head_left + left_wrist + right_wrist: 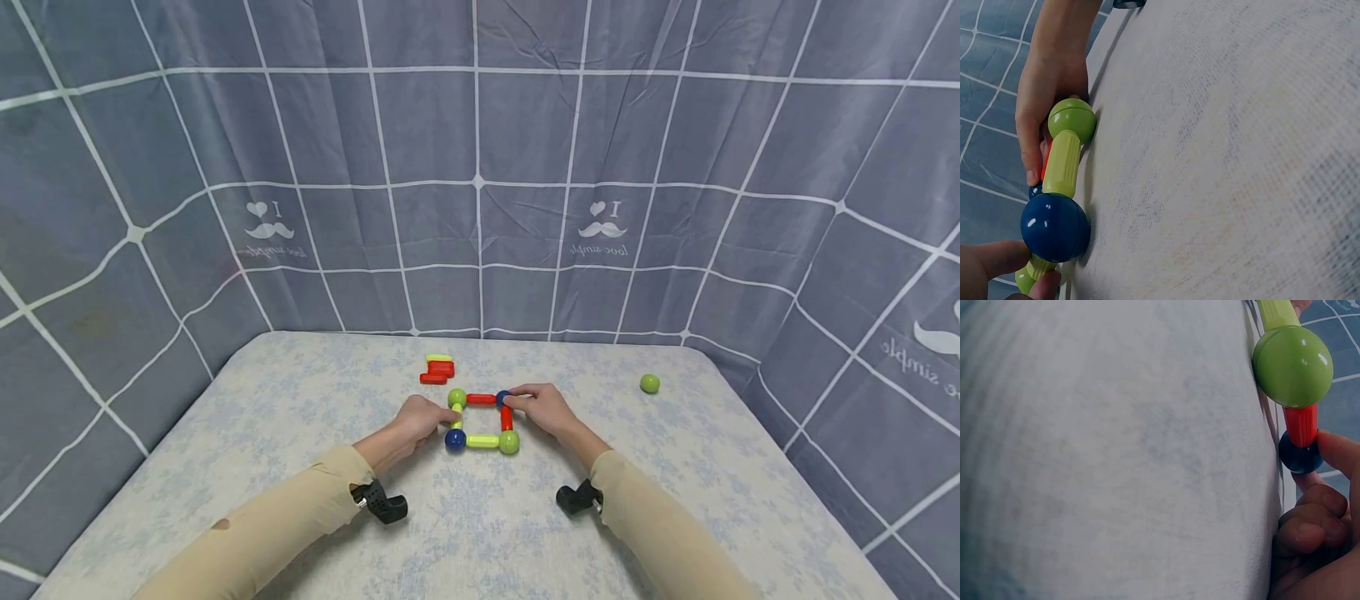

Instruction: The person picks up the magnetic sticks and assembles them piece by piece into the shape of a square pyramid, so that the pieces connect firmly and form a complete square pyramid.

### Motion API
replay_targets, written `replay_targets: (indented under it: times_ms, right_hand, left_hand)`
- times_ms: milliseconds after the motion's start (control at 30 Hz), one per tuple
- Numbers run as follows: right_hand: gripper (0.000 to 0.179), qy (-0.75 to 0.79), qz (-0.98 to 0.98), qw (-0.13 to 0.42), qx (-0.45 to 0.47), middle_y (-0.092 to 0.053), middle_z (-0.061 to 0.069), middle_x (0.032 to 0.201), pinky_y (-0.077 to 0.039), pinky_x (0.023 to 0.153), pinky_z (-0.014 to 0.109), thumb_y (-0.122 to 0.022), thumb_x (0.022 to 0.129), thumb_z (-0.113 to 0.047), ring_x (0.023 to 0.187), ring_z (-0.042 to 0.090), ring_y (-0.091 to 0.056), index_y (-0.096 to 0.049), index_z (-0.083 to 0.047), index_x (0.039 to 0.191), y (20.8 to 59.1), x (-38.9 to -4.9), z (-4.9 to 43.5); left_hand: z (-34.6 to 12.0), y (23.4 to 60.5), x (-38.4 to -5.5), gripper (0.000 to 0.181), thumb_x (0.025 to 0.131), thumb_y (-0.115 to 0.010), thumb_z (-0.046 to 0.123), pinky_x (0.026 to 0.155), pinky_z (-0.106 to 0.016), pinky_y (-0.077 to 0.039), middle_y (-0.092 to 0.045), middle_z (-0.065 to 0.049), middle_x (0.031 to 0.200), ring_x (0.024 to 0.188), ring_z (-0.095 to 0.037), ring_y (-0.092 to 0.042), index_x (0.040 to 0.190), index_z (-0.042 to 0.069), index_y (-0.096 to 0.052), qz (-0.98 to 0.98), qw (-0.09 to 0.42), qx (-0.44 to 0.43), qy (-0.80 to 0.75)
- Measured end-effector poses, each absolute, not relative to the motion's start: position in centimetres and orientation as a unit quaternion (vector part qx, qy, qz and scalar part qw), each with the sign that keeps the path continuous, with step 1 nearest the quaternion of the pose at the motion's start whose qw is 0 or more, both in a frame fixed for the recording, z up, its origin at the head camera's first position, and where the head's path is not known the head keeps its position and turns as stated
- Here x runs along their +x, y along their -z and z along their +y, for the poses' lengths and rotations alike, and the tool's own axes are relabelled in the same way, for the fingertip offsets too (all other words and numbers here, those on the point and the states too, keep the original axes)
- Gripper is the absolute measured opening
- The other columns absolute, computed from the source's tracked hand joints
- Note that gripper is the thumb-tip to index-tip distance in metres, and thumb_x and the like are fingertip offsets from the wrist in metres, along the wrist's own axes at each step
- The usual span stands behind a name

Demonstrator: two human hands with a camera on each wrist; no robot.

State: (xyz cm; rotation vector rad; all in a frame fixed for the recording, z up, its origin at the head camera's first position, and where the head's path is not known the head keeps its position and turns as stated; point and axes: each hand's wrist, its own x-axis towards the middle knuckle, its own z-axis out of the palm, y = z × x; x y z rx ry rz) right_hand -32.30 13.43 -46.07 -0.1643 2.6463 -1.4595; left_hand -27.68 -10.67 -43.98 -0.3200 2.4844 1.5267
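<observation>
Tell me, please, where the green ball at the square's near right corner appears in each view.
Head: the green ball, lower half, slightly right of centre.
Left wrist: the green ball, left of centre, slightly above mid-height, above the nearer blue ball.
Right wrist: the green ball, upper right, above the red rod.
Shared landmark: the yellow rod, joined to the green ball in all three views.

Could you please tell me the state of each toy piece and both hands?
Square frame: four balls, four rods, apparently joined in a loop.
Left hand: pinching the left yellow rod.
Right hand: pinching the far blue ball.
Spare rods: grouped beyond the frame, unattached to it.
Lone green ball: off to the right, unattached.
</observation>
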Motion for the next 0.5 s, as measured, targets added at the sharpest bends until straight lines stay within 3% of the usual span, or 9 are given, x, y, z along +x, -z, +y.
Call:
replay_targets:
  times_ms: [100, 333, 500]
  right_hand:
    - [0.035, 0.482, 0.873, 0.055, -0.052, -0.054, -0.001, 0.069, -0.031, 0.055, 0.027, -0.074, 0.091, -0.033, 0.054, 0.014, -0.036, -0.076, -0.012, 0.118, 46.05, -32.27, 13.54]
    - [0.036, 0.477, 0.875, 0.050, -0.068, -0.069, 0.006, 0.106, -0.035, 0.064, 0.029, -0.074, 0.091, -0.035, 0.072, 0.017, -0.044, -0.076, -0.012, 0.118, 46.25, -32.17, 13.30]
    - [0.036, 0.473, 0.877, 0.053, -0.068, -0.064, 0.004, 0.088, -0.034, 0.061, 0.027, -0.074, 0.091, -0.036, 0.067, 0.015, -0.042, -0.075, -0.012, 0.118, 46.32, -32.17, 13.52]
  left_hand:
    - [-10.61, 43.97, -27.74, 0.022, 0.083, -0.079, 0.025, 0.040, -0.025, -0.023, -0.029, 0.006, 0.048, 0.039, -0.009, -0.024, 0.081, 0.004, -0.073, 0.845, 0.107, -0.105, -0.514]
    - [-11.02, 43.95, -27.58, 0.030, 0.084, -0.078, 0.026, 0.044, -0.026, -0.026, -0.034, 0.006, 0.048, 0.044, -0.011, -0.030, 0.064, 0.008, -0.065, 0.868, 0.101, -0.077, -0.480]
    - [-11.06, 43.99, -27.39, 0.029, 0.083, -0.079, 0.029, 0.045, -0.027, -0.028, -0.038, 0.005, 0.047, 0.045, -0.011, -0.033, 0.067, 0.007, -0.069, 0.881, 0.089, -0.052, -0.461]
